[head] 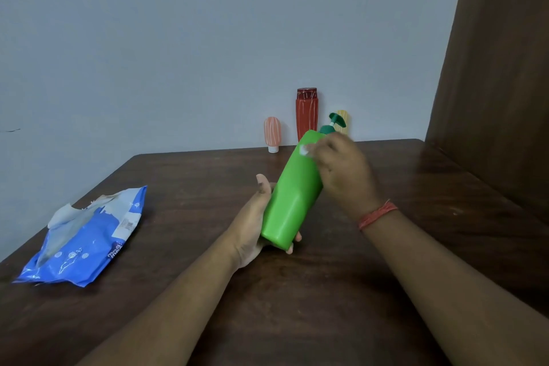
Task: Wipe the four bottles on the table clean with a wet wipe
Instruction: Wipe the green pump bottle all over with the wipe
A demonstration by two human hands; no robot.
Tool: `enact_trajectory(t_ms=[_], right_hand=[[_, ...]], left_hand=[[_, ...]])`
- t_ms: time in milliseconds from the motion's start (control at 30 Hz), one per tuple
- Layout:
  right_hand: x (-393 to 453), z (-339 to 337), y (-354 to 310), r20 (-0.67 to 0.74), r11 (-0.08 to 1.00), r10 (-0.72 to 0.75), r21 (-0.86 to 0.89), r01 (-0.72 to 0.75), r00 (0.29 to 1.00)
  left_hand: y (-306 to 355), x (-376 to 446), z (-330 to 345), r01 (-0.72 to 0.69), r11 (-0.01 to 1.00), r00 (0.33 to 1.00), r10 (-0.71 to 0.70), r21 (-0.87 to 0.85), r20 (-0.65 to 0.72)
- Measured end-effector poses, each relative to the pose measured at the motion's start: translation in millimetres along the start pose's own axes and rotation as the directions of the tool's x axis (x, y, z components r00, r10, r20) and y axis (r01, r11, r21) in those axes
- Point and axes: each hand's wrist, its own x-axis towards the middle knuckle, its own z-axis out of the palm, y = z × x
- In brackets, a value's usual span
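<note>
A bright green pump bottle (292, 190) is tilted above the table, its dark green pump pointing away. My left hand (252, 220) grips its base from below. My right hand (341, 169) presses a small white wet wipe (303, 150) against the bottle's shoulder; most of the wipe is hidden under the fingers. Against the far wall stand a tall red bottle (307, 114), a small pink striped bottle (272, 133) and a small yellow bottle (343, 119), the last partly hidden behind the pump.
A blue wet-wipe pack (89, 244) lies open on the left of the dark wooden table (184, 187), a wipe sticking out of it. A brown wooden panel (499, 68) rises along the right side. A grey wall stands behind.
</note>
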Motion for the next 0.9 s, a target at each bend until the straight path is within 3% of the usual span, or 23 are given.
enact_trajectory(t_ms=[167,233,367,467,600,700,767,833,900], right_hand=[[5,-18,29,-0.210,0.953,0.303,0.045,-0.300,0.930],[8,-20,30,-0.180,0.956,0.292,0.072,-0.283,0.939],[12,-23,35,-0.026,0.991,0.132,0.014,-0.132,0.991],[12,-27,43,-0.094,0.962,0.270,0.001,-0.271,0.958],[3,-19,25,-0.114,0.961,0.249,0.150,-0.231,0.962],[-7,-11,28,-0.144,0.930,0.340,0.200,-0.309,0.929],[-10,-4,29,-0.061,0.818,0.501,0.360,-0.449,0.864],[-7,0,21,0.123,0.479,0.658,0.693,-0.539,0.743],[-3,2,13,0.247,0.151,0.716,0.859,-0.490,0.653]], left_hand=[[2,-2,5,-0.024,0.993,0.999,0.019,0.116,0.040],[2,-3,6,-0.031,0.992,0.999,0.025,0.124,0.048],[2,-4,5,-0.031,0.991,0.999,0.027,0.129,0.038],[3,-4,8,-0.046,0.987,0.998,0.040,0.152,0.038],[1,-6,7,-0.045,0.997,0.999,0.044,0.068,0.017],[1,-6,3,-0.045,0.999,0.999,0.046,-0.022,0.027],[2,-6,2,-0.043,0.996,0.997,0.047,-0.083,0.053],[3,-7,4,-0.034,0.993,0.995,0.044,-0.109,0.088],[3,-7,10,-0.022,0.990,0.994,0.037,-0.136,0.102]])
